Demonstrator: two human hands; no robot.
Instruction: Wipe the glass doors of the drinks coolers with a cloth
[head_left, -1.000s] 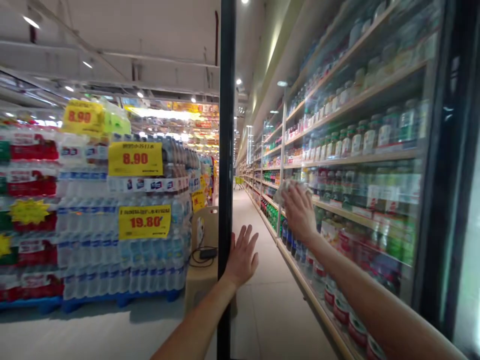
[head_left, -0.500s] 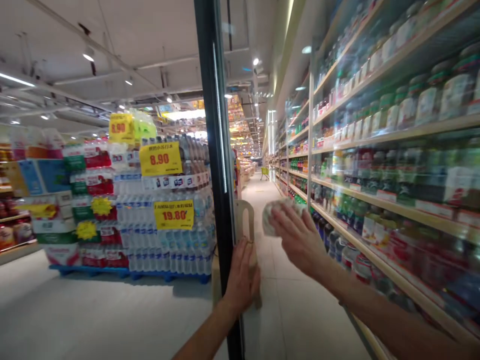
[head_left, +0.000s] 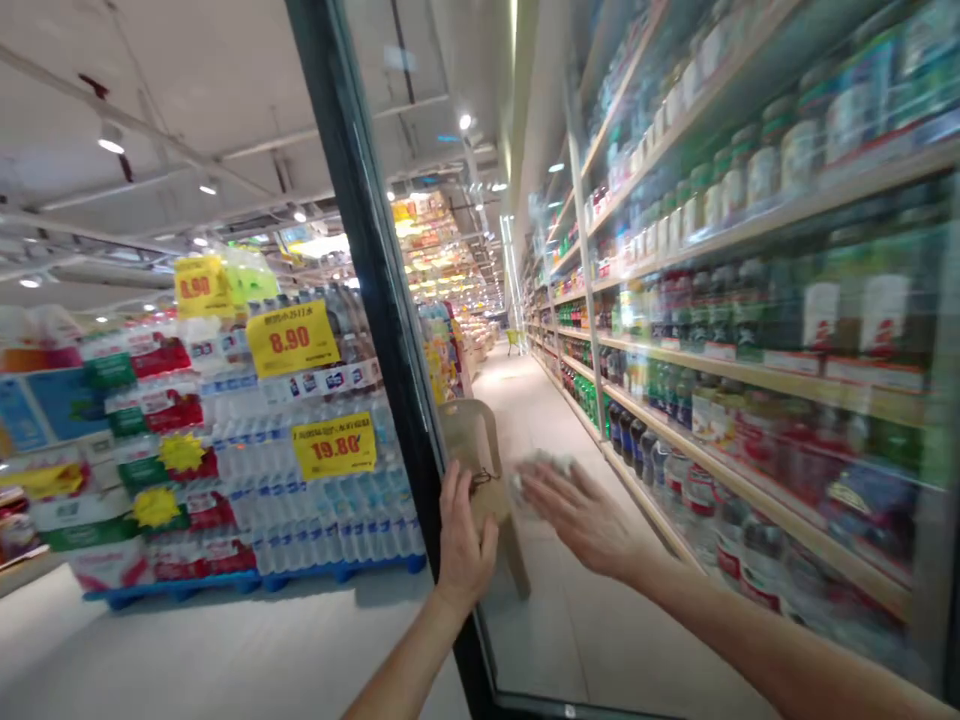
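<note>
Fairly bright indoors; light mainly from ceiling spots [head_left: 111, 140], some blown out. Far end of aisle floor [head_left: 574, 590] glows; soft shadow by blue pallet [head_left: 262, 580]. Slight sheen on dark door frame [head_left: 379, 270]. R hand [head_left: 581, 515] & cloth [head_left: 546, 470] motion-blurred; bottles [head_left: 859, 115] upper R smeared, w/ wide-angle stretch nr edges. Distant bkgd v. soft.
</note>
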